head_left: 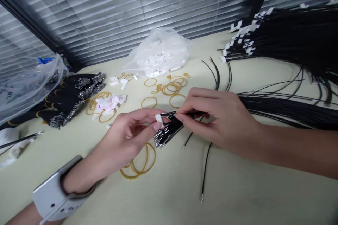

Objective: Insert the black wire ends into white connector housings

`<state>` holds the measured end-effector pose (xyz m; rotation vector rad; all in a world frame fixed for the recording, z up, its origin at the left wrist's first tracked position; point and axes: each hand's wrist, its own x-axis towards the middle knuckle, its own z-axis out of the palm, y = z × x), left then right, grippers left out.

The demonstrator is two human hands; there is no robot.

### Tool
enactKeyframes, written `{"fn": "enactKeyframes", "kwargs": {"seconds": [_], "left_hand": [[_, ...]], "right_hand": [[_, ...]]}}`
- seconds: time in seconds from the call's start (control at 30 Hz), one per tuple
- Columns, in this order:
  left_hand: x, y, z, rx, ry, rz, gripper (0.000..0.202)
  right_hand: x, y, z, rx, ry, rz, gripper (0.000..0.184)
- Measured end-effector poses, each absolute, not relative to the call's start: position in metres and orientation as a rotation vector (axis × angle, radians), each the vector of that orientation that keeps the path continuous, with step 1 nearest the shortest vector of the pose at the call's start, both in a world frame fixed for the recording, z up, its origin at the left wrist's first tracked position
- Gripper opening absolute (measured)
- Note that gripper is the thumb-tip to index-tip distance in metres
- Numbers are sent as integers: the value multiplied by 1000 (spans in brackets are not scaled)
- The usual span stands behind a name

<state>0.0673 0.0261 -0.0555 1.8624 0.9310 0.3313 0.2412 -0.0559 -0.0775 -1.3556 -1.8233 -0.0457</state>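
Note:
Between the thumb and fingers of my left hand [134,132] is a small white connector housing [159,119]. My right hand [215,114] pinches a black wire [194,113] whose end points left and meets the housing; whether it sits inside I cannot tell. Beneath both hands lies a bundle of black wires [171,130] with bare metal terminals at its left end. One loose wire [204,172] with a metal tip hangs off the bundle toward the front of the table.
Yellow rubber bands [173,86] lie scattered on the table [185,197]. A clear bag of white housings [161,51] stands by the blinds. Wire bundles with metal terminals [76,98] lie left. A large pile of black wires with white housings [290,38] fills the back right.

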Motion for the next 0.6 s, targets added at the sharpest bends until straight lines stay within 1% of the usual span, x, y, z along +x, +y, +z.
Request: {"fn": "enactKeyframes", "kwargs": {"seconds": [0.07,0.13,0.47,0.6], "left_hand": [[66,26,-56,1871,941,316,36],[66,25,-55,1869,933,301,37],[63,25,-53,1859,851,165,27],[63,25,-56,1922,871,136,34]], "right_hand": [[241,-55,-77,-1342,-1828,-31,10],[241,-56,-77,-1334,-1839,3,10],[239,-56,-80,-1244,-1924,2,14],[239,-56,-82,-1234,-1943,16,14]]}}
